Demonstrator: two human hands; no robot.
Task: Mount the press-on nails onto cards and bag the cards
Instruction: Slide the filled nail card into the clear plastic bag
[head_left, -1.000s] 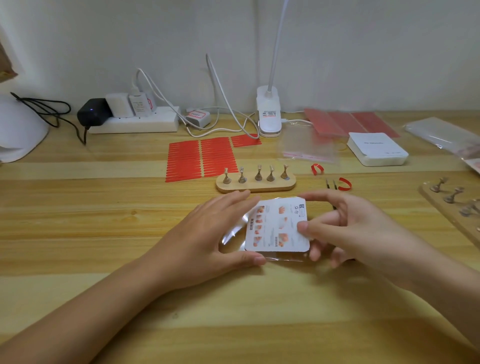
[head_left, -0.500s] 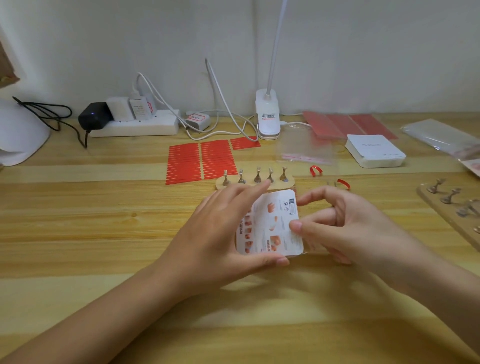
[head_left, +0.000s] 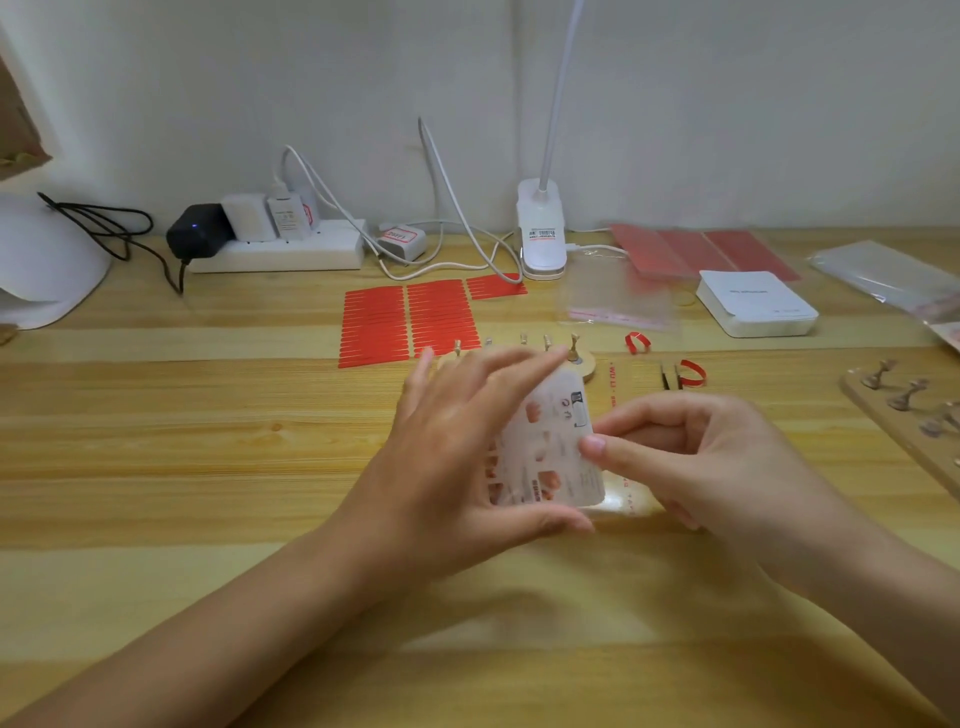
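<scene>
A white card with orange press-on nails (head_left: 550, 452) is held tilted above the middle of the wooden table, partly inside a clear bag (head_left: 623, 499). My left hand (head_left: 457, 457) holds the card's left side, thumb under its lower edge and fingers stretched over its top. My right hand (head_left: 691, 457) pinches the card's right edge and the bag between thumb and fingers. Behind the hands a small wooden nail stand (head_left: 579, 358) is mostly hidden.
Red adhesive strips (head_left: 410, 322) lie behind the stand. A loose clear bag (head_left: 618, 301), a white stack of cards (head_left: 753, 304), red sheets (head_left: 696, 249), more bags (head_left: 893, 275) and a second stand (head_left: 909, 410) sit to the right. Power strip (head_left: 280, 249) and clip lamp (head_left: 540, 234) stand at the back.
The card has been lifted off the table and tilted up, moving toward the right. My left hand's fingers now reach over its top, and the card hides more of the nail stand.
</scene>
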